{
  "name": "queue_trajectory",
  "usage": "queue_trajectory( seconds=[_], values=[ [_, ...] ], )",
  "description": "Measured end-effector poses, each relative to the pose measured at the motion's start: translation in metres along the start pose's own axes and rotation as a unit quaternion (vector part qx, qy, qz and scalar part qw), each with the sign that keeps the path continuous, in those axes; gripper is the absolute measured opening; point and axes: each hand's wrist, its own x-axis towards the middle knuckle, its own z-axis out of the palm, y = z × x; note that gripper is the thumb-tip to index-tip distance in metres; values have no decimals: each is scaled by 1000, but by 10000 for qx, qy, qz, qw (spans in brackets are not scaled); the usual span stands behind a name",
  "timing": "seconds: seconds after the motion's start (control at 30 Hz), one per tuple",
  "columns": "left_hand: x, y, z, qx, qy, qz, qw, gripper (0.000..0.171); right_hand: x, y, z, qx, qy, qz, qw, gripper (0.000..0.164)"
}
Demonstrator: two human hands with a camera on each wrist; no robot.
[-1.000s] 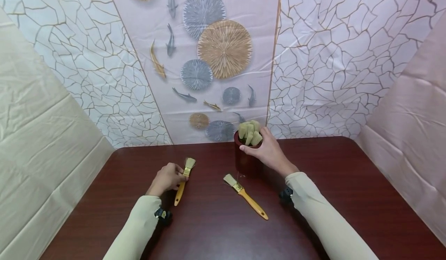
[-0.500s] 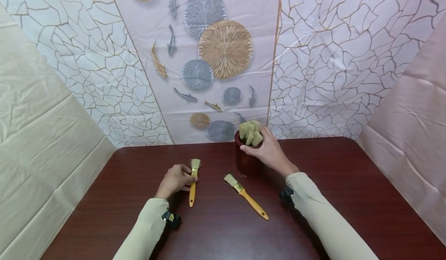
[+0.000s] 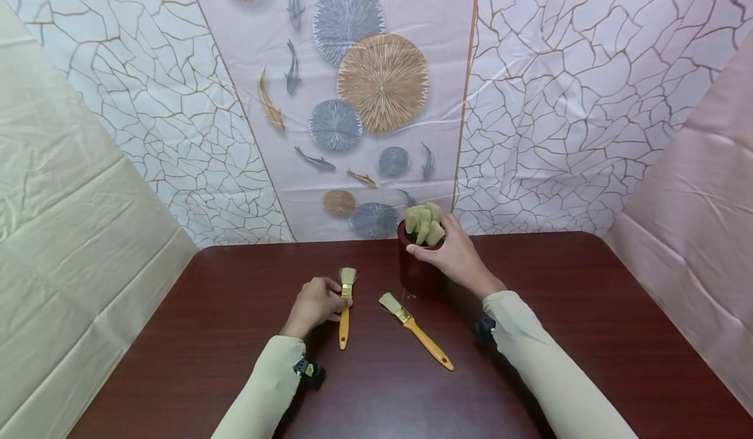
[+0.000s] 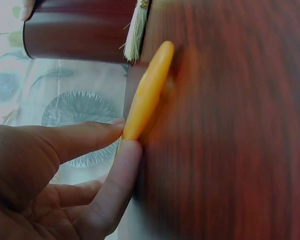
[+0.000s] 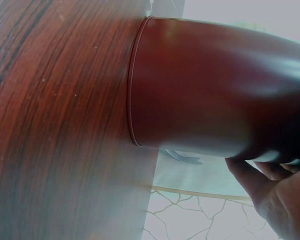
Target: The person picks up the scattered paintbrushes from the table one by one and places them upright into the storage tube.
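Note:
A paintbrush with a yellow handle [image 3: 344,328] and pale bristles is pinched between the thumb and fingers of my left hand [image 3: 314,305], bristles pointing away from me. In the left wrist view its handle [image 4: 151,95] is close to the tabletop; I cannot tell whether it touches. My right hand [image 3: 457,262] grips a dark red cylindrical cup [image 3: 414,270] near its rim, thumb on the near side. The cup [image 5: 200,90] stands upright on the table. Several pale bristle heads [image 3: 423,222] stick up out of it. A second paintbrush [image 3: 429,343] lies between my hands.
The dark reddish wooden table [image 3: 176,360] carries everything. Behind it hangs a patterned cloth [image 3: 529,132] with fish and round motifs, close to the cup. Plain cream cloth [image 3: 76,230] borders the left side, and similar cloth [image 3: 688,230] the right.
My left hand has moved to the right with its paintbrush, closer to the second one. The brush has turned from slanted to nearly straight. My right hand and the cup stay in place.

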Motion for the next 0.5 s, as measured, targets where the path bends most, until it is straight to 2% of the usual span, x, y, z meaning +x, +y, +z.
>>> queue_trajectory(
  seconds=[0.13,0.27,0.37,0.5],
  values=[
    [-1,6,6,414,278,-45,9987,30,-1,0,-1,-13,-8,18,10000,101],
    [0,12,11,997,615,-67,9931,25,0,0,1,-3,-20,-6,10000,102],
    [0,17,16,1229,597,-100,9906,29,0,0,2,-2,5,-18,10000,101],
    [1,23,23,1231,393,-244,9913,25,0,-1,1,20,26,-11,10000,103]
  ],
)
